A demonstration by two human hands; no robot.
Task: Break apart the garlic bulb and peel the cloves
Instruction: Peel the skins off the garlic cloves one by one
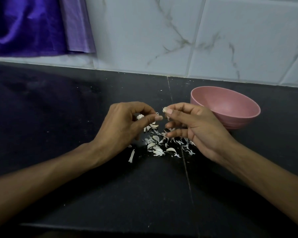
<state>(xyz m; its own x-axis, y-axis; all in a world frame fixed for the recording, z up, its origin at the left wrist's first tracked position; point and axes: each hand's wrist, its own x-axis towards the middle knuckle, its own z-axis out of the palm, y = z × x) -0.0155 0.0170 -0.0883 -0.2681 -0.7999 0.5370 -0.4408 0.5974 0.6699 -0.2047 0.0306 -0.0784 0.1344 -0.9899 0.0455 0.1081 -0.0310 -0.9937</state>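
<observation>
Pink bowl [225, 107] on dark counter | our right hand [193, 127] pinches garlic clove [164, 109] just left of bowl | our left hand [126, 124] pinches skin scrap [157, 113] | peels [159, 143] lie left of bowl, nearer us

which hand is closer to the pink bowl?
Right. The right hand is just beside the pink bowl, at its left side; the left hand is further left, across the garlic peels.
</observation>
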